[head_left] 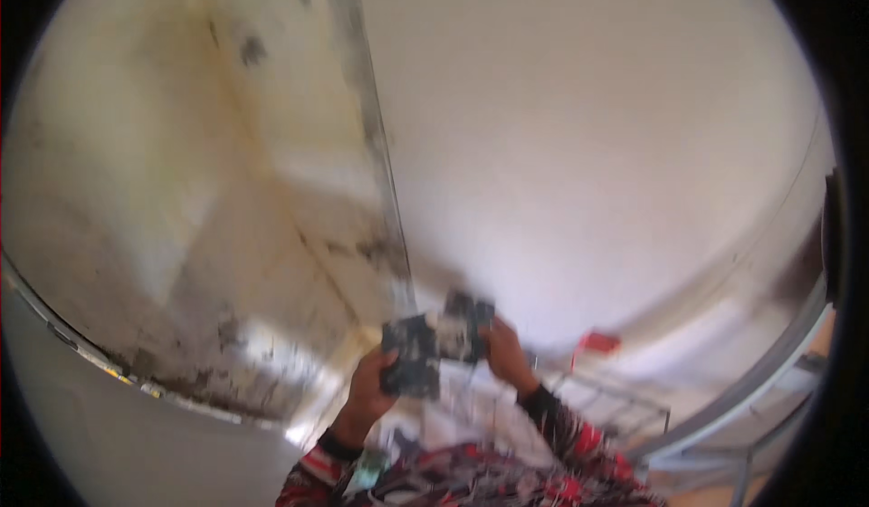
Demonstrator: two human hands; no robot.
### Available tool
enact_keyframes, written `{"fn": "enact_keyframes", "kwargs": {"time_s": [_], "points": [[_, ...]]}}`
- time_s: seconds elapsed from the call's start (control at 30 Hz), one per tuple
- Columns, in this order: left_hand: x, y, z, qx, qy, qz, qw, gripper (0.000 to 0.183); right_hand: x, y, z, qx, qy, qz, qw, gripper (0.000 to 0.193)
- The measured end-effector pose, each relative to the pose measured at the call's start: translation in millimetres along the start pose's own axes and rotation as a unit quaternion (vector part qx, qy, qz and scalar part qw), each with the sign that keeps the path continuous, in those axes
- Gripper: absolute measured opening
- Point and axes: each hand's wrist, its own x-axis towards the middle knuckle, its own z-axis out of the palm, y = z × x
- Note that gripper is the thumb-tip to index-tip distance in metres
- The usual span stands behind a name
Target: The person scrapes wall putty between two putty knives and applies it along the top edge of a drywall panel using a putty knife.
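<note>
My left hand is closed on the edge of a dark, flat, roughly rectangular plate with pale smears. My right hand grips a second dark flat plate, which looks smaller. Both pieces are held up side by side in front of me, close together or overlapping. A whitish patch shows where they meet; blur hides whether it is paste or bare surface. Their exact kind cannot be made out. Patterned red, black and white sleeves cover both forearms.
Ahead on the left is a stained, patchy wall; a smooth pale surface spreads to the right beyond a dark seam. Lower right are a thin metal frame, a red item and a grey rail.
</note>
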Motion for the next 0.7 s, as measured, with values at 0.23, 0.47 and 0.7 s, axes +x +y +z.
{"fn": "enact_keyframes", "kwargs": {"time_s": [0.23, 0.47, 0.7], "points": [[-22, 177, 137, 0.626, -0.006, 0.600, 0.498, 0.028, 6, -49, -18, 0.657, -0.004, 0.252, 0.710, 0.029], [-9, 332, 381, 0.409, -0.031, 0.813, 0.413, 0.017, 8, -79, -49, 0.687, 0.035, 0.225, 0.690, 0.029], [13, 394, 443, 0.471, 0.133, 0.869, 0.076, 0.030, 1, -90, -61, 0.681, 0.057, 0.233, 0.692, 0.033]]}}
